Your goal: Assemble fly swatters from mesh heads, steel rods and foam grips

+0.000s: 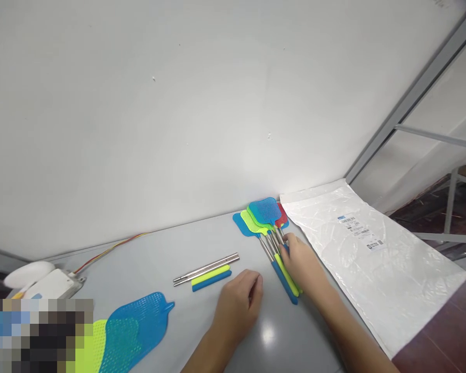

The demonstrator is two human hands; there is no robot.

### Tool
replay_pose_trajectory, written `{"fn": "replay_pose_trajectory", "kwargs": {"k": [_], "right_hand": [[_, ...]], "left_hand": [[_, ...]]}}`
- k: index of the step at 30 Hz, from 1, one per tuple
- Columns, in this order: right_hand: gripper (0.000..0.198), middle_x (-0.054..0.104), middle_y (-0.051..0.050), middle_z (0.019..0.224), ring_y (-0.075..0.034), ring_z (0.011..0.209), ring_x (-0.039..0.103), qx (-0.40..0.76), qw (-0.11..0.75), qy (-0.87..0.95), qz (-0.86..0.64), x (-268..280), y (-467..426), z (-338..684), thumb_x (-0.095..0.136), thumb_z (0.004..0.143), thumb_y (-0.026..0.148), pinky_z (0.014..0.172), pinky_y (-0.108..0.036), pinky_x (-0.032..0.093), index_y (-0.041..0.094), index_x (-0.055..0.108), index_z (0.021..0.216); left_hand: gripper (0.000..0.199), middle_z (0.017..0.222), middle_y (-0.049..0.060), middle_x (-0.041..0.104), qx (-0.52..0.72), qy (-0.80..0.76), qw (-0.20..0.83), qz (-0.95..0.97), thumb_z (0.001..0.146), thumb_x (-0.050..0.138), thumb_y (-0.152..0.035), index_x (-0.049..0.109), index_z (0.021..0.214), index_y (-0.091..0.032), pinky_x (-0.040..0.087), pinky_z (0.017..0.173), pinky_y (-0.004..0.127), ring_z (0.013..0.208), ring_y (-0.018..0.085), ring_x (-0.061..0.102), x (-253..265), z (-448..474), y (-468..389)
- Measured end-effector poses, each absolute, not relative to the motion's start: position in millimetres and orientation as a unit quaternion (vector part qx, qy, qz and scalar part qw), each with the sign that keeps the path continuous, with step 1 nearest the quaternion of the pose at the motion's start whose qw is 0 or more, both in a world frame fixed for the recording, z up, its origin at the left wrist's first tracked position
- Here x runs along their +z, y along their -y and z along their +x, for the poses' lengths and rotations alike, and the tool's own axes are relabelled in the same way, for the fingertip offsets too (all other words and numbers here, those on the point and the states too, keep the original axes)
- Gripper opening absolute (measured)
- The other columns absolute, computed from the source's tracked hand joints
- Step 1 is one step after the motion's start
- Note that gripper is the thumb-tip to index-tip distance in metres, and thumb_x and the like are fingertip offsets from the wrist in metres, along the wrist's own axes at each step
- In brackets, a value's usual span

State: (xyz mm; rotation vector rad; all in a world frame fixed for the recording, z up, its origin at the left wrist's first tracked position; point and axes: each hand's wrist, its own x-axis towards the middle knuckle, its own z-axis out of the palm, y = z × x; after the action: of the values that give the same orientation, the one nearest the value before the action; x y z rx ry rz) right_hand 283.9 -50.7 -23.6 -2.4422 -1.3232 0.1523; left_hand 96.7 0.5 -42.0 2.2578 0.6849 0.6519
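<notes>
My right hand (297,259) is closed around the handle of a fly swatter at the right side of a pile. The pile holds several fly swatters with blue, green and red mesh heads (264,211), metal rods and blue or green handles (284,282). My left hand (241,296) rests on the table, fingers curled into a loose fist with nothing visible in it. Just beyond it lie a green handle grip (210,277) and a blue handle grip (213,281), beside thin metal rods (206,268).
Loose blue (143,316) and green (93,344) swatter heads overlap at the front left. A white plastic mailing bag (357,248) with a label covers the table's right side. A white device (54,287) with wires stands at the left. A white wall (202,114) rises behind the grey table (171,342).
</notes>
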Motion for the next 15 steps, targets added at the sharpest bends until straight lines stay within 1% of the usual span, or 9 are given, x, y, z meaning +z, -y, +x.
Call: {"fn": "replay_pose_trajectory", "kwargs": {"k": [3, 9, 12, 15], "right_hand": [[0.016, 0.064, -0.011, 0.092, -0.022, 0.084, 0.063, 0.055, 0.177, 0.469, -0.864, -22.4, 50.8, 284.0, 0.040, 0.094, 0.021, 0.067, -0.027, 0.036, 0.014, 0.050, 0.105], [0.017, 0.065, -0.011, 0.088, -0.022, 0.080, 0.064, 0.059, 0.166, 0.467, -0.867, -22.3, 50.2, 285.2, 0.040, 0.095, 0.020, 0.064, -0.028, 0.035, 0.014, 0.051, 0.105], [0.019, 0.066, -0.010, 0.089, -0.023, 0.080, 0.064, 0.058, 0.161, 0.468, -0.867, -21.5, 51.7, 285.9, 0.040, 0.095, 0.024, 0.061, -0.028, 0.034, 0.015, 0.051, 0.107], [0.023, 0.067, -0.010, 0.093, -0.025, 0.079, 0.065, 0.046, 0.155, 0.463, -0.872, -17.5, 55.9, 286.5, 0.041, 0.095, 0.032, 0.059, -0.029, 0.033, 0.017, 0.050, 0.110]], "left_hand": [[0.023, 0.067, 0.002, 0.052, 0.248, -0.266, 0.341, 0.867, 0.094, 0.039, -0.022, 0.056, 0.078, -0.020, 0.034, 0.059, 0.027, 0.061, 0.015, 0.048, -41.0, 97.3, -0.6], [0.025, 0.066, 0.001, 0.051, 0.239, -0.272, 0.334, 0.870, 0.095, 0.036, -0.024, 0.055, 0.078, -0.020, 0.033, 0.058, 0.027, 0.061, 0.015, 0.048, -39.8, 97.4, -0.7], [0.025, 0.066, 0.001, 0.051, 0.239, -0.275, 0.324, 0.873, 0.095, 0.037, -0.023, 0.055, 0.078, -0.020, 0.033, 0.058, 0.027, 0.060, 0.015, 0.048, -39.9, 95.8, 0.2], [0.024, 0.066, 0.001, 0.051, 0.222, -0.265, 0.302, 0.888, 0.095, 0.036, -0.023, 0.055, 0.079, -0.020, 0.033, 0.057, 0.027, 0.059, 0.014, 0.048, -37.8, 92.2, 1.9]]}}
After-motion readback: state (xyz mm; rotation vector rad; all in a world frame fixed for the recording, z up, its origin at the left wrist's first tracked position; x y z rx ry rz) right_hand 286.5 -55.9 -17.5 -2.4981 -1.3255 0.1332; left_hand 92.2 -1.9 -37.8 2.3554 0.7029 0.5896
